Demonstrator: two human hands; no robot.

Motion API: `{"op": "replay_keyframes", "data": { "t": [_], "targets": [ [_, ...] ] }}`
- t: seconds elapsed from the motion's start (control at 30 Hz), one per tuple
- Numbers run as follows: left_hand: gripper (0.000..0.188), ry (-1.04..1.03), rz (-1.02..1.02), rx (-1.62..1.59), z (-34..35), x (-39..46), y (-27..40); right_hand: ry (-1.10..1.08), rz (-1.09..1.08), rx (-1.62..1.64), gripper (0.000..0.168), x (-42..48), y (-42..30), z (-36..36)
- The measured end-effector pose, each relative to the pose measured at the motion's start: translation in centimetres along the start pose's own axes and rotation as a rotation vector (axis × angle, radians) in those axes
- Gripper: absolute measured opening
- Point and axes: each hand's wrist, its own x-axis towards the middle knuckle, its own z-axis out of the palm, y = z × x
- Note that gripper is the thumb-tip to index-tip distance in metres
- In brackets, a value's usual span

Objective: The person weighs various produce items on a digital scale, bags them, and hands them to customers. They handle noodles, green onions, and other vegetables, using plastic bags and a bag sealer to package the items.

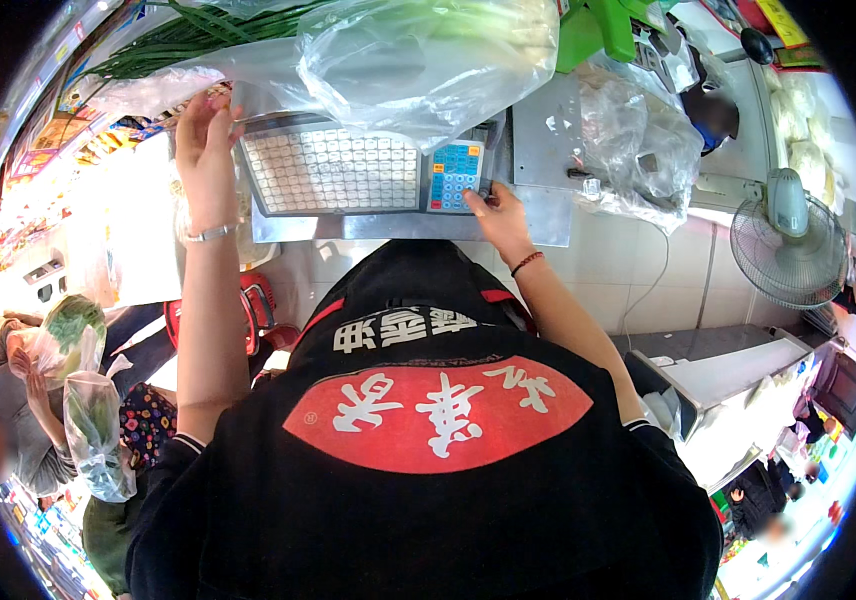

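A large clear plastic bag (428,75) of long green scallions (203,34) lies across the far side of a weighing scale's keyboard (338,169). Beside the keyboard's left edge, my left hand (207,142) is raised with its fingers apart, near the bag's lower left edge; nothing shows in it. My right hand (501,217) is at the lower right corner of the blue number keypad (456,176), its thumb over the keys and its other fingers curled at the edge. It holds nothing that I can see.
Crumpled clear bags (630,142) lie on the metal counter at the right, below a green plastic device (600,34). A grey fan (788,240) stands farther right. At the lower left a person (45,427) holds bagged vegetables (98,427). A red stool (255,300) stands below the counter.
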Motion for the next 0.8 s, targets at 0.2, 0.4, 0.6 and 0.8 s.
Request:
{"op": "replay_keyframes", "data": {
  "t": [0.2, 0.4, 0.6, 0.8],
  "targets": [
    [0.021, 0.014, -0.081, -0.016, 0.2, -6.2, -1.7, 0.025, -0.127, -0.185, 0.083, -0.1, 0.8, 0.7],
    [0.036, -0.109, -0.193, -0.090, 1.2, -10.7, -2.7, 0.216, -0.071, -0.578, 0.107, -2.4, -1.9, 2.7],
    [0.033, -0.179, -0.244, -0.072, 1.6, -11.2, -2.8, 0.286, -0.057, -0.571, 0.103, -2.4, -2.3, 3.4],
    [0.031, -0.216, -0.243, -0.082, 2.3, -11.4, -2.4, 0.313, -0.288, -0.352, 0.058, 0.5, 2.0, 1.7]
  ]
}}
